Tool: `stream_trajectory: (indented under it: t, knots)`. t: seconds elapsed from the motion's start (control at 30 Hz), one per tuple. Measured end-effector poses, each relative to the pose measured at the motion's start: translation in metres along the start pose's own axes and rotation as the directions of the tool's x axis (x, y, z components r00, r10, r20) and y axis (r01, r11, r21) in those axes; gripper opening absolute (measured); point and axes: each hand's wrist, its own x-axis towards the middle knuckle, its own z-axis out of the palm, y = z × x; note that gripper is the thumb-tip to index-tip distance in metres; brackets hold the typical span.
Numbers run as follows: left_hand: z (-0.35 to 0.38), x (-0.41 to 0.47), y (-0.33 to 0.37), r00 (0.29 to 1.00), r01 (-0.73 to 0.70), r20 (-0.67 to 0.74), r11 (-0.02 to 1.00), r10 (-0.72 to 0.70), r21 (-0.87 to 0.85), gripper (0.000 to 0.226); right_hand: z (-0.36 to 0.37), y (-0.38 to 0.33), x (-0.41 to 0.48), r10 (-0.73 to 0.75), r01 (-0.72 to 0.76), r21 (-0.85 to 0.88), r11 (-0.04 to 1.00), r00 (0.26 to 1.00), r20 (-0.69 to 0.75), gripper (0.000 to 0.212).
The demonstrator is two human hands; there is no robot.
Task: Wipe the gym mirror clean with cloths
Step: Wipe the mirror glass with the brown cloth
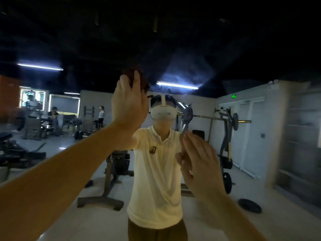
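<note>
So, L hand (pixel 129 103) was raised high against the mirror (pixel 243 58), arm stretched up from lower left. Its fingers were curled round a dark reddish-brown cloth (pixel 139 77), bunched up, w/ thumb and fingertips gripping it. The cloth sat at upper centre of the glass, just above the reflected head, partly hidden behind the hand.

R hand (pixel 199 164) was up too, lower and to the right, at chest height of the reflection. Its fingers were nearly straight and close together, pointing up, palm toward the glass. Couldn't tell if it touched the glass, or if anything lay behind the palm.

The mirror showed the person's own reflection: white headset (pixel 163 113), pale polo shirt (pixel 156 171), brown trousers. Behind that, reflected gym gear: a barbell rack (pixel 225 122) at right, a weight plate (pixel 249 205) flat on the floor nearby, a bench frame (pixel 111 171) at left-centre. Strip lights (pixel 177 85) glowed under a dark ceiling, and a green sign (pixel 234 96) hung over pale doors. Other people stood far back at left, too blurred for detail.
</note>
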Motion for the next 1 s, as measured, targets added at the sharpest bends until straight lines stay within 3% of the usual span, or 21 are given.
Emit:
stream_trajectory:
  t: [0.13, 0.23, 0.33, 0.4, 0.43, 0.5, 0.53, 0.63, 0.7, 0.77, 0.9, 0.93, 1.0]
  knots:
    - [0.026, -0.006, 0.073, 0.997, -0.078, -0.004, 0.994, 0.078, -0.073, 0.054, -0.031, 0.053, 0.007, 0.057, -0.062, -0.052, 0.997, 0.993, -0.105, 0.056]
    - [0.038, -0.026, 0.122, 0.971, -0.2, 0.102, 0.971, 0.214, -0.135, 0.064, -0.044, 0.094, 0.014, 0.131, -0.142, -0.061, 0.988, 0.979, -0.159, 0.058]
    - [0.044, -0.052, 0.138, 0.799, -0.539, 0.232, 0.832, 0.555, -0.133, 0.071, -0.053, 0.132, 0.022, 0.179, -0.193, -0.086, 0.977, 0.973, -0.145, 0.063]
    - [0.037, -0.037, 0.127, 0.689, -0.667, 0.287, 0.737, 0.666, -0.108, 0.067, -0.061, 0.161, 0.028, 0.191, -0.211, -0.109, 0.971, 0.967, -0.17, 0.062]
    - [0.03, -0.022, 0.119, 0.704, -0.657, 0.293, 0.75, 0.647, -0.079, 0.056, -0.067, 0.176, 0.031, 0.202, -0.228, -0.129, 0.965, 0.962, -0.185, 0.062]
    - [0.018, 0.016, 0.106, 0.873, -0.437, 0.251, 0.899, 0.419, 0.02, 0.038, -0.074, 0.206, 0.032, 0.246, -0.28, -0.181, 0.943, 0.95, -0.193, 0.063]
    - [0.019, 0.034, 0.103, 0.936, -0.331, 0.154, 0.939, 0.315, 0.091, 0.042, -0.076, 0.218, 0.031, 0.266, -0.302, -0.195, 0.933, 0.945, -0.19, 0.064]
    - [0.028, 0.059, 0.137, 0.998, -0.063, 0.038, 0.988, 0.058, 0.143, 0.058, -0.074, 0.242, 0.025, 0.237, -0.266, -0.185, 0.946, 0.958, -0.163, 0.066]
    - [0.047, 0.058, 0.182, 1.0, 0.015, 0.015, 0.995, -0.017, 0.101, 0.066, -0.071, 0.251, 0.022, 0.169, -0.199, -0.164, 0.966, 0.969, -0.177, 0.062]
    - [0.065, 0.049, 0.23, 1.0, -0.016, 0.002, 0.998, 0.016, 0.065, 0.071, -0.072, 0.259, 0.022, 0.114, -0.147, -0.129, 0.981, 0.966, -0.231, 0.057]
    - [0.089, 0.001, 0.314, 0.976, -0.193, 0.066, 0.965, 0.207, -0.177, 0.055, -0.084, 0.27, 0.025, 0.092, -0.077, 0.058, 0.995, 0.938, -0.334, 0.045]
    - [0.091, -0.014, 0.328, 0.939, -0.299, 0.116, 0.936, 0.323, -0.184, 0.058, -0.087, 0.272, 0.027, 0.104, -0.068, 0.118, 0.991, 0.938, -0.33, 0.042]
    - [0.092, -0.038, 0.333, 0.798, -0.535, 0.241, 0.834, 0.552, -0.138, 0.07, -0.093, 0.28, 0.029, 0.141, -0.089, 0.186, 0.979, 0.946, -0.292, 0.044]
